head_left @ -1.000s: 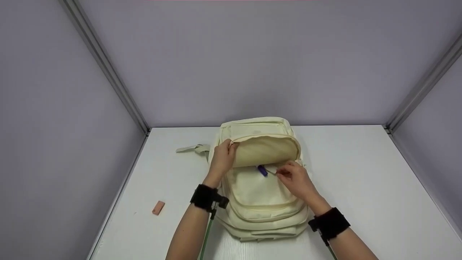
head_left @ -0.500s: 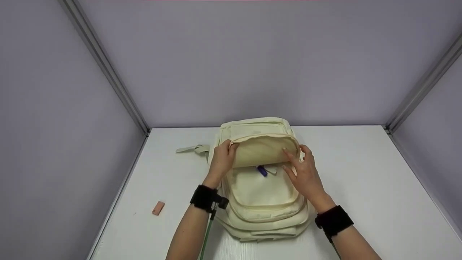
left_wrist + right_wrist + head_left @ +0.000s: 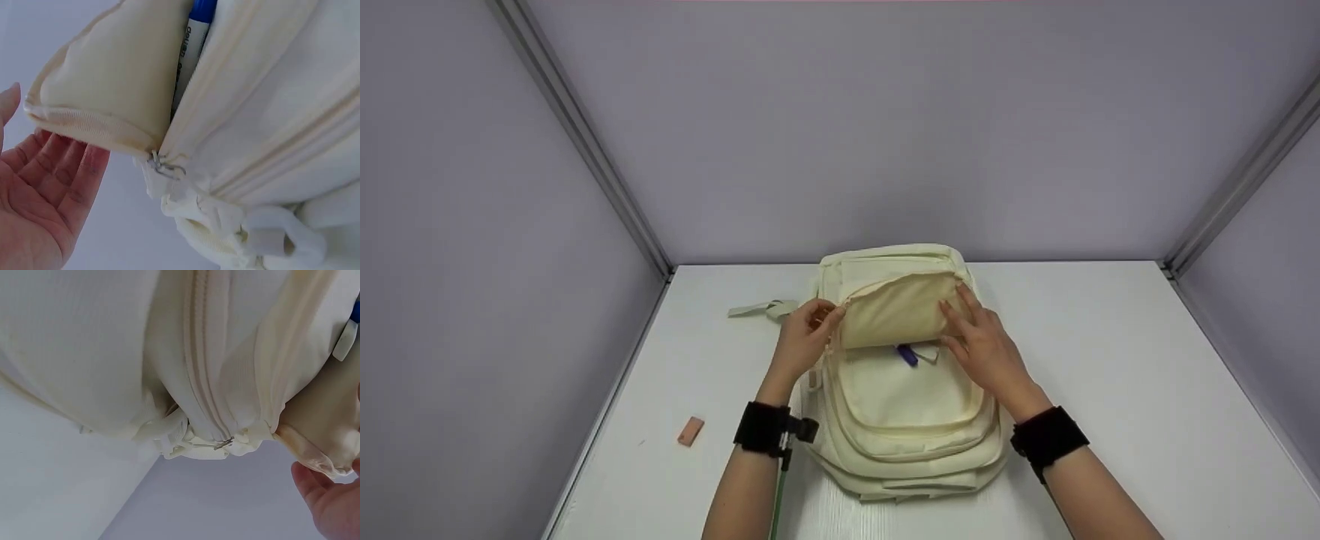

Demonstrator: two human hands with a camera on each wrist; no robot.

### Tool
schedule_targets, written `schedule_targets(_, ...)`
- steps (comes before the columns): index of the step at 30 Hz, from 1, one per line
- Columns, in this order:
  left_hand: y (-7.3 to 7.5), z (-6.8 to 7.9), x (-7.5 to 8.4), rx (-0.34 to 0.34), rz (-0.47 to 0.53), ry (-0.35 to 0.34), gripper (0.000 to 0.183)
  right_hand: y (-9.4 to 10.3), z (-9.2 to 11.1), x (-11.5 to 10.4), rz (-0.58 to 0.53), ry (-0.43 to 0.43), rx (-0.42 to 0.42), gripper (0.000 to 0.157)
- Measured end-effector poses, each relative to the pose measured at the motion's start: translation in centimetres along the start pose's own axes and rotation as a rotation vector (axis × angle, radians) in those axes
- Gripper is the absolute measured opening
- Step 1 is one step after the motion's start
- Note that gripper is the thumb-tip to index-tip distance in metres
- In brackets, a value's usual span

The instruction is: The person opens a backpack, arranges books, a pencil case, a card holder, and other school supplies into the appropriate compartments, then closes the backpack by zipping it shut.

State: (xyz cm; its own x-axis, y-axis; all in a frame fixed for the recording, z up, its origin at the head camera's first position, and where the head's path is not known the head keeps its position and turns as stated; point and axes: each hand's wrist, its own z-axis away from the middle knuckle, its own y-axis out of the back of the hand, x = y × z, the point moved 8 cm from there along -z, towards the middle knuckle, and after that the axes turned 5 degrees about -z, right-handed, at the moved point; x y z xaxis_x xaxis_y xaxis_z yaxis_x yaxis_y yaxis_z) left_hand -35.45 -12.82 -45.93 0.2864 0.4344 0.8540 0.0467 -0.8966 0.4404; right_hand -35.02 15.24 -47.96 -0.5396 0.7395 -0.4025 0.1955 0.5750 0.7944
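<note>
A cream backpack (image 3: 911,394) lies on the white table, its front pocket unzipped and the flap (image 3: 891,311) folded back. A blue-capped marker (image 3: 907,355), its white barrel showing in the left wrist view, sits in the pocket opening beside a small white strip (image 3: 927,352). My left hand (image 3: 801,343) is at the flap's left edge; the left wrist view has its fingers (image 3: 62,163) extended just under that edge, thumb apart. Across the flap's right side, my right hand (image 3: 990,352) lays spread fingers on the inner fabric, with a fingertip on the outer side in the right wrist view.
An orange-pink block (image 3: 690,431) lies on the white table (image 3: 1110,390) to the left. A knotted strap (image 3: 776,308) sticks out from the backpack's left side. Grey panels (image 3: 885,135) wall in the table at the back and sides.
My right hand has left the white strip and moved up onto the flap's right side. My left hand has loosened its grip on the flap's corner and shifted left and slightly down.
</note>
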Motion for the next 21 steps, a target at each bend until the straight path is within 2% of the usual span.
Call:
schedule_targets(3, 1.7, 0.6, -1.8, 0.033, 0.022, 0.049, 0.031, -0.3, -0.3, 0.3, -0.003, -0.035, -0.044, 0.057)
schedule_targets(5, 3.3, 1.1, -3.4, 0.087, 0.009, 0.094, 0.027, -0.5, -0.5, 0.4, -0.007, -0.048, -0.067, 0.056)
schedule_targets(9, 7.0, 2.4, -7.1, 0.222, -0.130, 0.215, 0.020, -1.0, -0.7, 0.6, -0.020, -0.060, -0.094, 0.056)
schedule_targets(11, 8.4, 3.2, -8.7, 0.258, -0.223, 0.276, 0.017, -1.2, -0.8, 0.8, -0.026, -0.067, -0.100, 0.057)
schedule_targets(16, 10.3, 4.9, -12.1, 0.233, -0.370, 0.402, 0.018, -1.5, -0.6, 1.1, -0.031, -0.091, -0.119, 0.057)
schedule_targets(21, 11.2, 6.6, -13.7, 0.148, -0.506, 0.519, 0.027, -1.6, -0.6, 1.1, -0.041, -0.102, -0.138, 0.058)
